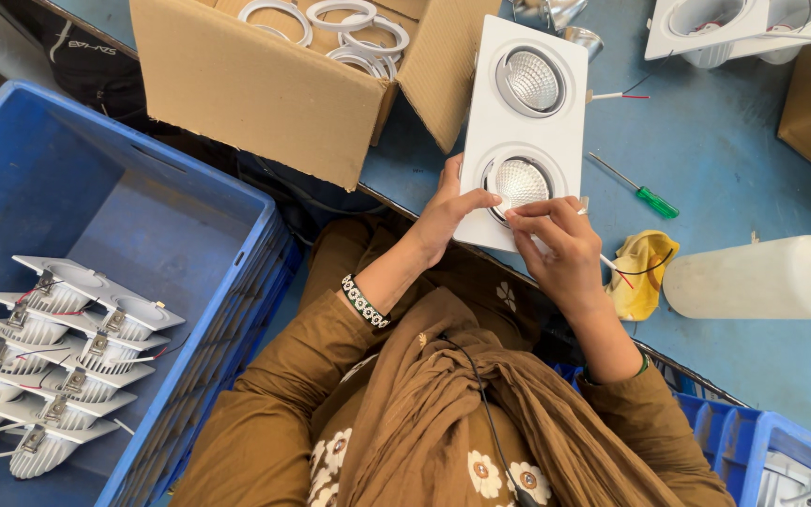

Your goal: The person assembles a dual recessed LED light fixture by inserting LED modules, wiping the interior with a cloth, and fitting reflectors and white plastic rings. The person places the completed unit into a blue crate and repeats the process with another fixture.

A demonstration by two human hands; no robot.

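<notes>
A white rectangular double downlight fixture (525, 131) with two round silver lamps lies on the blue table (725, 160), its near end over the table's edge. My left hand (450, 211) grips the fixture's near left edge, thumb on the rim of the near lamp (516, 180). My right hand (556, 239) holds the near right corner, fingertips pressing on that lamp's lower rim. A beaded bracelet is on my left wrist.
A blue crate (96, 216) at left holds several stacked fixtures (49, 361). An open cardboard box (265, 75) with white rings stands behind. A green-handled screwdriver (635, 188), yellow cloth (640, 272), white plastic bottle (762, 277) and another fixture (743, 23) lie on the table.
</notes>
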